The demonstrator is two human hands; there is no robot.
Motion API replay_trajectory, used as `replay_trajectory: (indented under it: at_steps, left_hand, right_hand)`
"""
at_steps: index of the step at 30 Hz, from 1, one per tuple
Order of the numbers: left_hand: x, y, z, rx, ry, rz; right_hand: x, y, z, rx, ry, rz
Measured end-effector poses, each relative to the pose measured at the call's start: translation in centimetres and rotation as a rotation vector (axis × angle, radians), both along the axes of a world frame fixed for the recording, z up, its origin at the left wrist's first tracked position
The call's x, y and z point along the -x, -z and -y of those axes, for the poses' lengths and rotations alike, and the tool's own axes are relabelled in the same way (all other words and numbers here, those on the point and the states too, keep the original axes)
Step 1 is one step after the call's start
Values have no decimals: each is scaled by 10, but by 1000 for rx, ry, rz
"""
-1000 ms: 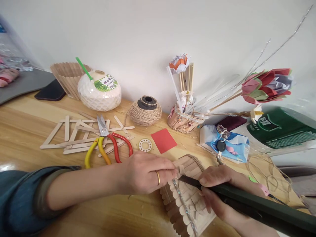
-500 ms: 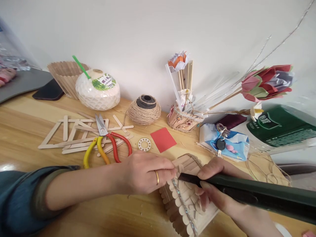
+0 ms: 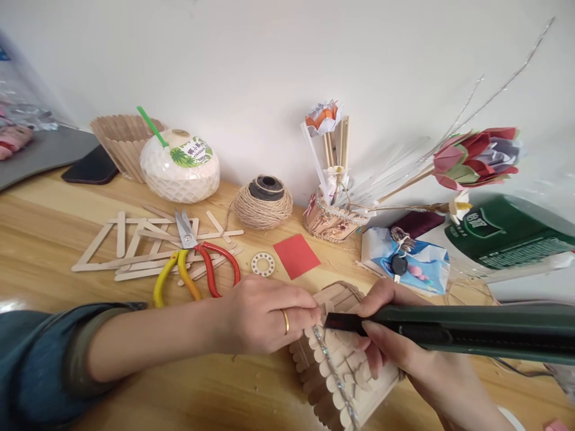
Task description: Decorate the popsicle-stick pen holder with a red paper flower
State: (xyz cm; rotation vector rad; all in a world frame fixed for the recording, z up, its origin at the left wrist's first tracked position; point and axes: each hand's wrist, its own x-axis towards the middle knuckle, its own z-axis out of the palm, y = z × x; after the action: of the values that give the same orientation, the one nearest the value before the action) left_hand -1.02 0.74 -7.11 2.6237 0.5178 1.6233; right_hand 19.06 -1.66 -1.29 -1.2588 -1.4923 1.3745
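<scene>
A box-like piece made of wooden craft sticks [image 3: 372, 395] lies tilted at the lower middle, with scalloped edges and a silvery cord along one of them. My left hand [image 3: 274, 314], with a ring on one finger, has its fingertips pinched at the upper end of that cord; what is between them is too small to tell. From the right, my right hand [image 3: 399, 341] is closed on a long dark tool [image 3: 476, 329]. The tool's black tip is right beside my left fingertips, over the sticks.
Scissors [image 3: 197, 248] with red and yellow handles lie on loose craft sticks [image 3: 121, 234]. Behind are a white coconut [image 3: 179, 167], a twine spool [image 3: 264, 203] and paper flowers [image 3: 478, 157]. A red paper square [image 3: 296, 256] lies near a wooden ring [image 3: 263, 264].
The rear part of the dark tool has swung up to a more level angle, and my right hand has tilted with it. My left hand stays almost in place.
</scene>
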Motion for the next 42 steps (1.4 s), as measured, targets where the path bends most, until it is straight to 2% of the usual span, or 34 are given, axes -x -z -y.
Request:
replay_trajectory:
  at_steps: [8, 13, 16, 20, 23, 26, 31, 42]
  left_hand:
    - [-1, 1, 0, 1, -1, 12]
    - [1, 4, -1, -5, -5, 3]
    - [1, 6, -1, 8, 14, 34]
    - [0, 5, -2, -2, 20, 40]
    - [0, 4, -1, -4, 19, 38]
    - [0, 6, -2, -7, 15, 43]
    - [1, 7, -3, -35, 12, 30]
    - [2, 8, -3, -18, 19, 24]
  right_hand:
    - [-3, 0, 1, -2, -24, 32]
    - [-3, 3, 3, 30, -34, -25]
    - [-9, 9, 2, -62, -8, -48]
    - [-18, 18, 0, -290, -73, 97]
    - [-17, 17, 0, -500, -80, 183]
    - [-10, 12, -3, -636, -171, 202]
    - [-4, 7, -7, -711, -300, 154]
    - [-10, 8, -6, -740, -354, 195]
